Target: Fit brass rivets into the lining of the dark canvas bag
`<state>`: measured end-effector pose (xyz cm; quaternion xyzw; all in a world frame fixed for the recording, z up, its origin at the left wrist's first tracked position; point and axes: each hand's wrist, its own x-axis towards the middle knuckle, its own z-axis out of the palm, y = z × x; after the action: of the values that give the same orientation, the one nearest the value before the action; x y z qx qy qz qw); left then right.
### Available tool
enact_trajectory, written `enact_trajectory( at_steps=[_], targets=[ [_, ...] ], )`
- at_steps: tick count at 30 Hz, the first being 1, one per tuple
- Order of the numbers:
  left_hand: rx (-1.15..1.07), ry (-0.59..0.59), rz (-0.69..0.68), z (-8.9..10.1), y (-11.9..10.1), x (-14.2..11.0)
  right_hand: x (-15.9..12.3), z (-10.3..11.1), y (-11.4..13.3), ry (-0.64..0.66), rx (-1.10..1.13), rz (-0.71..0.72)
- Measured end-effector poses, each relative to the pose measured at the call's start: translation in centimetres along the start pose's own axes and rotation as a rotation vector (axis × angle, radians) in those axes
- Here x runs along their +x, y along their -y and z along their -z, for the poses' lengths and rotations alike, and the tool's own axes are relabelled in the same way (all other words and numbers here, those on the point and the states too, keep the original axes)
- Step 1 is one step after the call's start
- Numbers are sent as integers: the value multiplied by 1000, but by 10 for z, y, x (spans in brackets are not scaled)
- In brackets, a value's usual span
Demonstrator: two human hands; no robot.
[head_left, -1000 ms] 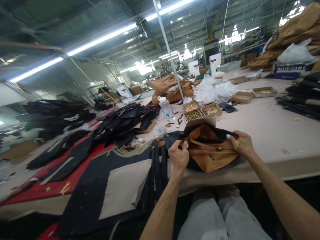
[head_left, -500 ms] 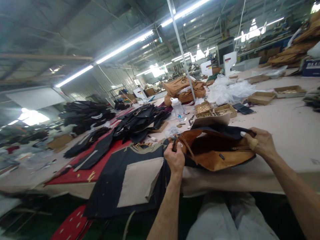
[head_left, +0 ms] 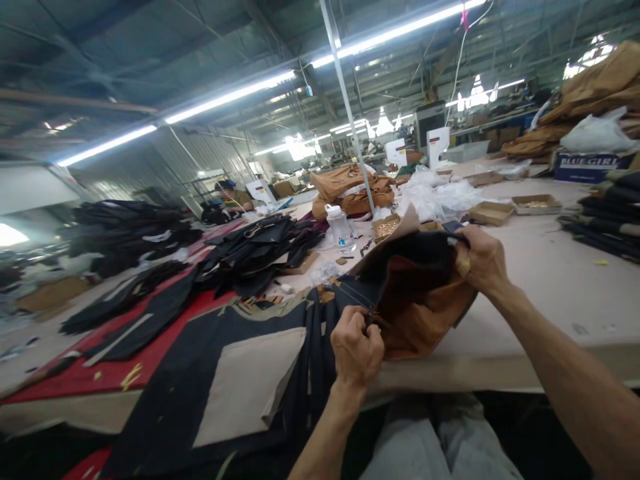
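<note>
A dark bag with a brown lining (head_left: pixel 425 320) is held at the table's front edge, its mouth spread and facing me. My left hand (head_left: pixel 357 347) is closed on the near left side of the bag's rim. At the right end of the rim, my right hand (head_left: pixel 483 260) grips the dark edge between thumb and fingers. The inside of the bag is mostly in shadow. Just left of it lie dark fabric panels (head_left: pixel 165 400) with a beige fabric piece (head_left: pixel 250 387) on top, partly overhanging the table edge.
Beyond the bag stand a clear water bottle (head_left: pixel 341 233) and cardboard trays (head_left: pixel 537 205) with small brass-coloured parts. Dark cut pieces (head_left: pixel 260 250) lie on red cloth (head_left: pixel 65 377). Brown bags (head_left: pixel 350 190), plastic bags (head_left: pixel 433 193) and a thin pole (head_left: pixel 345 100) stand farther back. Another person (head_left: pixel 234 197) sits far off.
The bag has tilted and its mouth has narrowed. My left hand has moved lower and closed into a fist on the rim; my right hand has come up and left. The view has turned right.
</note>
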<state>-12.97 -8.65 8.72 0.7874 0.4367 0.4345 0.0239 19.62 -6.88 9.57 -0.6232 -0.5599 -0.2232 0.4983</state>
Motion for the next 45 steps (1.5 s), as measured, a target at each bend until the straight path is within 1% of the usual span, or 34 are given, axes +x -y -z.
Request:
enact_trajectory(
  at_steps=[1,3,5,6,7,9,10,11,12,13,14,15,17,18,19,20,22,24,26,28,30,32,33,34,36,37,39,40,41,42,43,45],
  targets=[
    [-28,-35,-2,-4,-6,-6,18,6,6,-53,-8,29],
    [-106,-53,9,-16,-18,-19,54,17,17,-136,-14,74],
    [-198,-14,56,-33,-30,-30,85,24,26,-197,-8,127],
    [-238,34,96,-43,-35,-36,98,26,29,-225,-3,158],
    [-267,107,148,-53,-39,-40,108,26,33,-242,3,190],
    [-295,334,238,-69,-48,-48,118,25,39,-230,18,249],
    [-295,455,255,-74,-52,-51,118,24,42,-204,27,272],
    [-289,541,255,-76,-55,-53,116,23,44,-163,35,293],
    [-278,570,244,-74,-59,-52,112,22,46,-118,44,310],
    [-264,531,227,-69,-62,-50,105,21,48,-78,53,325],
    [-245,430,210,-62,-66,-45,98,21,51,-46,64,337],
    [-221,287,195,-52,-69,-36,90,21,54,-20,78,345],
    [-154,-10,138,-33,-75,-10,77,22,64,7,123,353],
    [-113,-122,90,-24,-78,6,71,22,70,15,151,355],
    [-72,-201,39,-17,-81,23,68,23,78,22,180,356],
    [-34,-248,-8,-12,-84,40,65,23,86,31,208,359],
    [35,-286,-74,-6,-90,72,63,24,101,58,262,376],
    [92,-269,-99,-5,-93,96,64,27,113,91,316,399],
    [146,-218,-87,-5,-91,112,63,34,118,129,376,397],
    [200,-171,-53,-5,-84,122,56,44,114,161,433,353],
    [256,-145,-18,-4,-75,125,39,54,101,177,466,293],
    [308,-141,15,-2,-66,125,10,60,79,188,446,225],
    [329,-145,27,-1,-62,123,-7,60,65,192,410,180],
    [345,-148,31,0,-59,121,-26,57,50,195,351,123],
    [360,-159,26,1,-55,117,-62,44,18,171,196,-26],
    [361,-163,19,2,-54,115,-77,35,4,209,127,-117],
    [357,-173,14,4,-51,113,-96,15,-20,429,49,-283],
    [354,-182,15,6,-49,113,-99,5,-28,539,26,-341],
    [348,-194,18,9,-46,111,-97,-3,-33,615,4,-374],
    [340,-212,20,13,-44,109,-91,-10,-35,636,-18,-383],
    [327,-237,21,19,-42,105,-82,-16,-35,600,-39,-369],
    [289,-304,19,32,-41,93,-58,-26,-33,431,-55,-289]
  ],
)
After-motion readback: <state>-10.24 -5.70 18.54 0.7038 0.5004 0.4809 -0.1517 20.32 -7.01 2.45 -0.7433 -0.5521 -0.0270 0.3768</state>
